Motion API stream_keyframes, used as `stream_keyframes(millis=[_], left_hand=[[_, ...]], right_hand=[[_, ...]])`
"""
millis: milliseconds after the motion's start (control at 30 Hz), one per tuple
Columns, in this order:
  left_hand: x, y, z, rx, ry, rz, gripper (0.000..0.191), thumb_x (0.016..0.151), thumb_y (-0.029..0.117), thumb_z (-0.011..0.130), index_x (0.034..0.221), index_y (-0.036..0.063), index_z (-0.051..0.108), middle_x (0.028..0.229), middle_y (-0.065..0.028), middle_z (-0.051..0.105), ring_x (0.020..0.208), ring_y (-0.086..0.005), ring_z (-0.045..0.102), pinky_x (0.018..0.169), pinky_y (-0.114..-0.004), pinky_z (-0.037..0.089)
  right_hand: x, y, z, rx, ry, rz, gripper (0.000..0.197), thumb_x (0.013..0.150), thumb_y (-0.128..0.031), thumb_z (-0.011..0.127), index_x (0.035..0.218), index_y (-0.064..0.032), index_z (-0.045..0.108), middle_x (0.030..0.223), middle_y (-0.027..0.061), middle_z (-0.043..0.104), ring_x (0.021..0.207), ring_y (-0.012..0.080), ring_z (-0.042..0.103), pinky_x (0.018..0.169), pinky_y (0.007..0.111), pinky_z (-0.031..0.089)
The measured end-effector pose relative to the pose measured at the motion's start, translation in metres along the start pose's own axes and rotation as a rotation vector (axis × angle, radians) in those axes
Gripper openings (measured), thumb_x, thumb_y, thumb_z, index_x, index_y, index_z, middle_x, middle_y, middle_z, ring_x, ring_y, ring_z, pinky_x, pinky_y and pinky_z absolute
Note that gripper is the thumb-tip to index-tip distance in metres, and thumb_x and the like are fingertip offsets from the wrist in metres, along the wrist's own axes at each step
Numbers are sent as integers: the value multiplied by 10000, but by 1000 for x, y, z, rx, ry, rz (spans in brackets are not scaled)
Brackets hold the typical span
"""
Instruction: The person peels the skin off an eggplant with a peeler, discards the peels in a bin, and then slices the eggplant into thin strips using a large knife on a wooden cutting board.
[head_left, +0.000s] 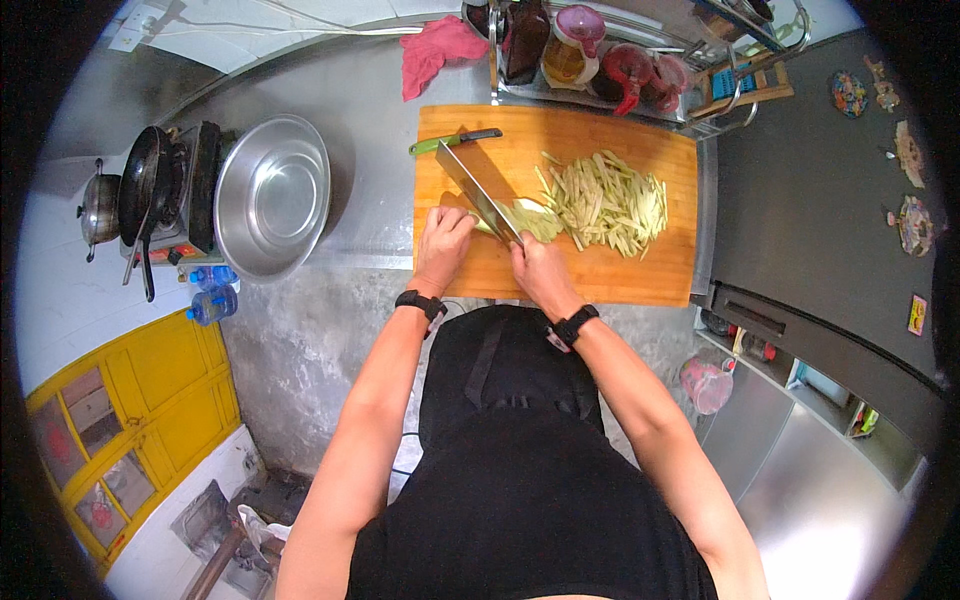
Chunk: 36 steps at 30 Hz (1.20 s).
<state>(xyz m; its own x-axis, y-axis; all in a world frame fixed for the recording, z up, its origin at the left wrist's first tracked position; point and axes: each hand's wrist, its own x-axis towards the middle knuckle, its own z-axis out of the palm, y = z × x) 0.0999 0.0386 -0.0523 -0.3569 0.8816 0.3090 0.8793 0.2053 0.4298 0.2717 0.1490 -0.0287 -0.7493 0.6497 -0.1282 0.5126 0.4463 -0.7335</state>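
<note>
My right hand (546, 270) grips the handle of a cleaver (474, 189), whose blade slants up and left over the wooden cutting board (637, 281). At the blade's left side, the curled fingers of my left hand (444, 236) hold the end of a pale green vegetable piece (482, 223). Thin overlapping vegetable slices (538, 222) lie just right of the blade. Farther right spreads a heap of cut vegetable strips (611, 199). A green-handled peeler or small knife (435, 144) with a dark far end rests near the board's upper left corner, partly behind the cleaver tip.
Left of the board, a wide metal basin (285, 195) stands on the steel counter (375, 165), beside a gas stove with a black wok (142, 184). A pink cloth (439, 52) and a rack with an oil jug (571, 56) are behind. A dark refrigerator (810, 187) borders the right.
</note>
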Motion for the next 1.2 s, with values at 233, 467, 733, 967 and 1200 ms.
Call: stream_keyframes(millis=[233, 467, 733, 967, 1200], left_hand=[[-4, -1, 1, -54, 23, 20, 211, 804, -15, 689, 999, 66, 672, 1014, -81, 647, 966, -318, 586, 862, -399, 509], [-5, -5, -4, -105, 11, 29, 220, 812, -29, 679, 1013, 59, 669, 1018, -104, 631, 978, -339, 573, 873, -415, 497], [-9, -18, -4, -76, 30, -38, 205, 812, -14, 698, 999, 62, 662, 1044, -110, 611, 978, -344, 567, 864, -416, 490], [-8, -7, -2, -80, 17, -43, 245, 774, -10, 739, 996, 59, 661, 1021, -111, 607, 956, -335, 565, 851, -417, 485], [-7, -7, -3, -72, 30, -19, 246, 765, -12, 742, 989, 52, 661, 1023, -110, 612, 960, -333, 566, 856, -415, 481]], right_hand=[[-19, -30, -32, -149, -116, 14, 184, 957, -141, 562, 910, 28, 616, 680, 282, 646, 656, 456, 674, 598, 557, 531], [4, -24, 14, -146, -48, -14, 202, 964, -144, 551, 885, 26, 624, 708, 289, 660, 690, 461, 689, 623, 545, 551], [7, -2, 8, -28, -20, -39, 209, 968, -182, 592, 906, 14, 629, 691, 287, 644, 683, 476, 664, 634, 553, 538], [-10, -20, -25, -90, -77, -32, 204, 960, -175, 605, 910, 22, 621, 673, 290, 635, 662, 481, 658, 616, 565, 530], [-8, -44, -31, -201, -183, 25, 223, 982, -163, 519, 922, 25, 622, 731, 300, 663, 722, 472, 691, 639, 559, 550]])
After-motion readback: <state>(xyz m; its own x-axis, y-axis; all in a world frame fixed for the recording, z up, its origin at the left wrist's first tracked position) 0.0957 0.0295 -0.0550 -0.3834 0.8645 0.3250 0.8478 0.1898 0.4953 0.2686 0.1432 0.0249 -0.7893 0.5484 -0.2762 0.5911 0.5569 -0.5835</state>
